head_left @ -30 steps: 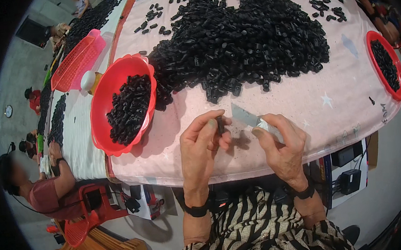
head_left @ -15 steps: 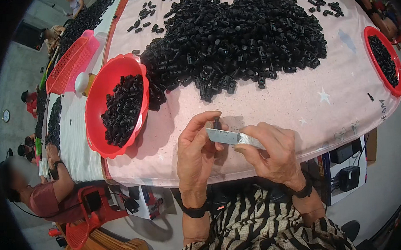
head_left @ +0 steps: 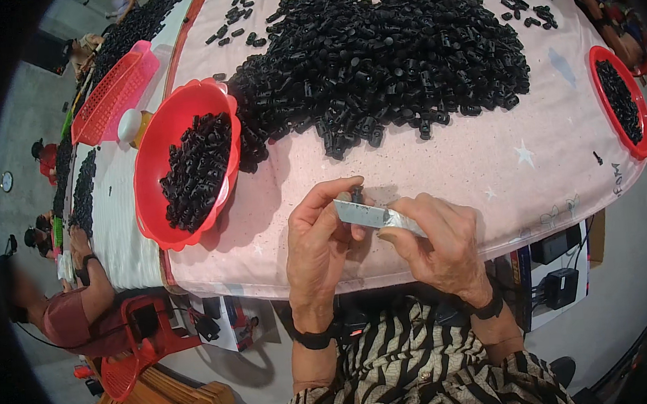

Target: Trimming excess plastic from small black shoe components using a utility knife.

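The left hand (head_left: 318, 236) pinches a small black plastic part (head_left: 355, 194) at its fingertips, above the table's near edge. The right hand (head_left: 435, 239) grips a flat metal blade (head_left: 366, 214) laid against that part. A slip could nick the thumb. Just beyond lie the heap of black parts (head_left: 396, 54) and a red bowl (head_left: 158, 168), on the pink cloth (head_left: 486, 160).

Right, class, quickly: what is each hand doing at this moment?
Left hand: closed on a small black plastic part, pinched between thumb and fingers.
Right hand: closed on a flat metal blade, its edge against the part.
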The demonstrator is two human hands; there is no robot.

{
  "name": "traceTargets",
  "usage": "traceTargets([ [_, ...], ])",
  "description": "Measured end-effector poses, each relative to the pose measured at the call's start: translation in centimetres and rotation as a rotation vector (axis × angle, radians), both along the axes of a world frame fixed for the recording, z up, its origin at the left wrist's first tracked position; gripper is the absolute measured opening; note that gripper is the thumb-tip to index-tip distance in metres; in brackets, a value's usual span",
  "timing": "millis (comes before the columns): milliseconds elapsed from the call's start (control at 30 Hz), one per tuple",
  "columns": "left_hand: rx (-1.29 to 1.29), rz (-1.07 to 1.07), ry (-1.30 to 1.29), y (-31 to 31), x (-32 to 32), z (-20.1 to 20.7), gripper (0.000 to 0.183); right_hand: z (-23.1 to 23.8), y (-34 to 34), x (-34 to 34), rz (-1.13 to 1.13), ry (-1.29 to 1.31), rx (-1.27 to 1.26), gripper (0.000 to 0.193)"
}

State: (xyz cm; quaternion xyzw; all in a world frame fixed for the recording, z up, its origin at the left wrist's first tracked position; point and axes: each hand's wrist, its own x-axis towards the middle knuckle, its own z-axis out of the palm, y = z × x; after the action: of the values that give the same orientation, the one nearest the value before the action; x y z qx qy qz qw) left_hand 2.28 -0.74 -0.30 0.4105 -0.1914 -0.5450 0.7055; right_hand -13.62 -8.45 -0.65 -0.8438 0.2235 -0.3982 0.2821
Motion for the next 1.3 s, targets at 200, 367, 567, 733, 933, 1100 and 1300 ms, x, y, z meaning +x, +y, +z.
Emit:
traceTargets([
  [200, 0.019, 0.048, -0.034, 0.0, -0.4, 0.0, 0.026, 0.2, 0.1, 0.3, -0.027, 0.013, -0.038, 0.026],
  [367, 0.026, 0.066, -0.042, -0.1, -0.6, 0.1, 0.025, 0.4, 0.1, 0.3, -0.039, 0.028, -0.07, 0.026],
  [567, 0.02, 0.042, -0.091, -0.2, -0.7, 0.0, 0.026, 0.1, 0.1, 0.4, -0.074, 0.015, -0.099, 0.027],
  [733, -0.018, 0.042, -0.05, -0.2, -0.6, -0.1, 0.027, -0.2, 0.0, 0.0, -0.111, -0.018, -0.072, 0.025],
  [933, 0.004, 0.045, -0.036, 0.0, -0.4, -0.1, 0.03, 0.5, 0.0, -0.8, -0.223, -0.227, 0.249, 0.02],
  [1100, -0.035, 0.034, -0.053, 0.0, -0.6, 0.0, 0.028, 0.6, -0.4, -1.6, -0.327, -0.204, 0.208, 0.02],
  [1300, 0.013, 0.052, -0.104, -0.2, -0.7, -0.2, 0.029, 0.6, -1.0, -1.8, -0.331, -0.163, 0.231, 0.021],
])
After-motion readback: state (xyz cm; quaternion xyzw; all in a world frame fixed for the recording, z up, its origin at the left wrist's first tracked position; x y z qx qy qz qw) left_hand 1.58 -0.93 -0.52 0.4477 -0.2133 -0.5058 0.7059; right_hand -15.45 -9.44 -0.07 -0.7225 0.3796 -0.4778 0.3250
